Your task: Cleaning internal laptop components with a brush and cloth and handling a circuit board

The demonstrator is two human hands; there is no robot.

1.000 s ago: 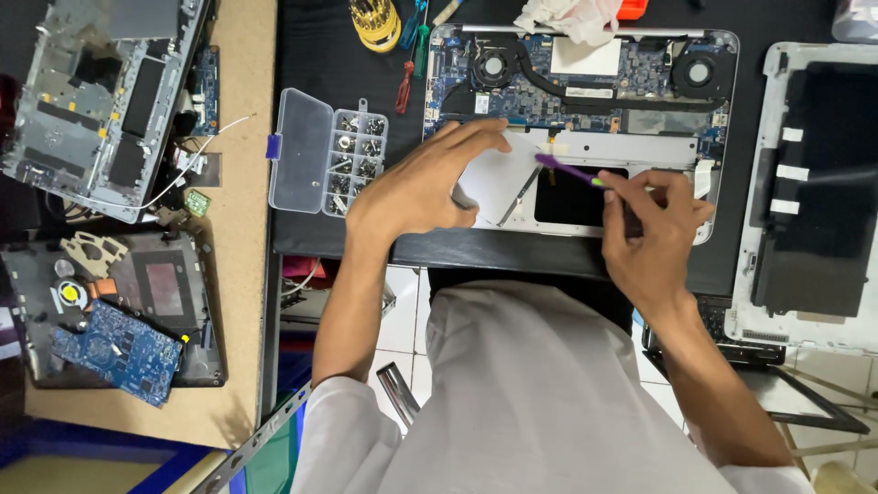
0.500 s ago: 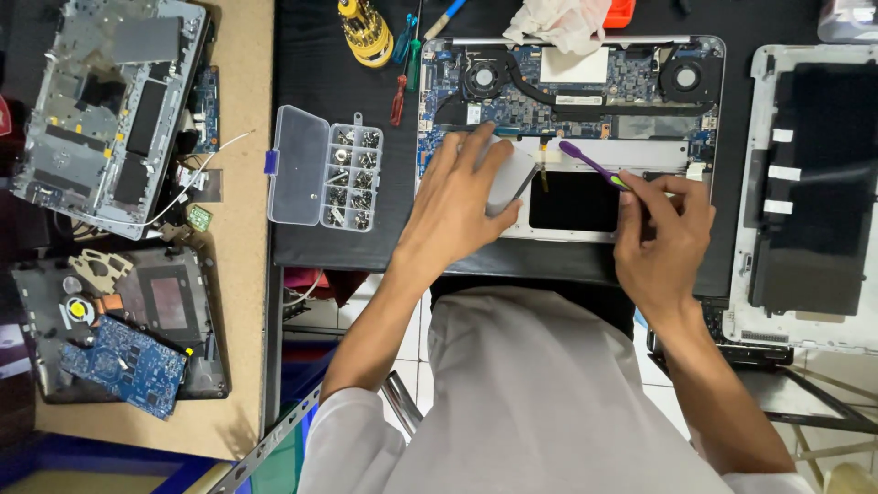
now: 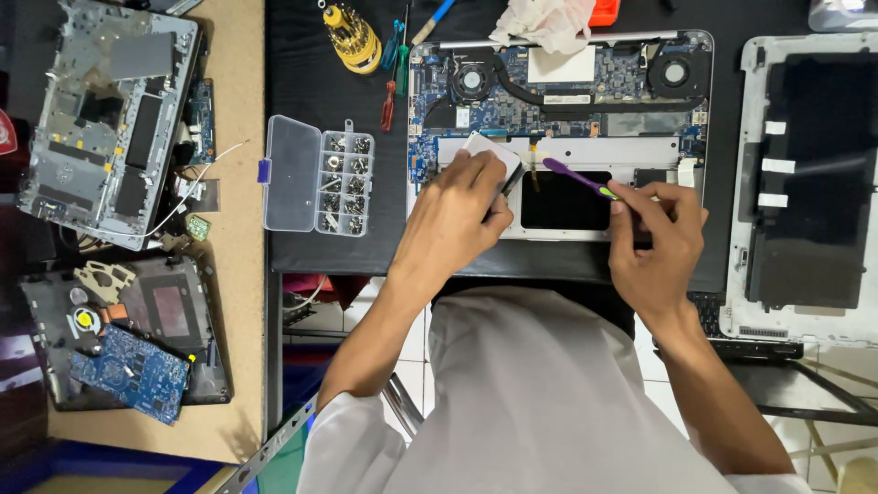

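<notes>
An opened laptop (image 3: 558, 91) lies bottom-up on the black mat, its blue circuit board, two fans and heat pipe showing. My left hand (image 3: 457, 215) holds a flat grey-white part (image 3: 494, 155) tilted up off the laptop's lower left area. My right hand (image 3: 654, 242) grips a purple pry tool (image 3: 576, 177), its tip pointing left toward a small gold connector beside that part. A dark rectangular opening (image 3: 562, 201) sits between my hands.
A clear screw box (image 3: 315, 174) lies open left of the laptop. Screwdrivers (image 3: 393, 64) and a yellow bit holder (image 3: 352, 38) lie behind it. A white laptop cover (image 3: 809, 183) rests at right. Dismantled laptops and a blue board (image 3: 128, 370) fill the wooden table at left.
My left hand has closed on the grey-white part and tilted it up off the laptop. My right hand with the purple tool has stayed near the same spot.
</notes>
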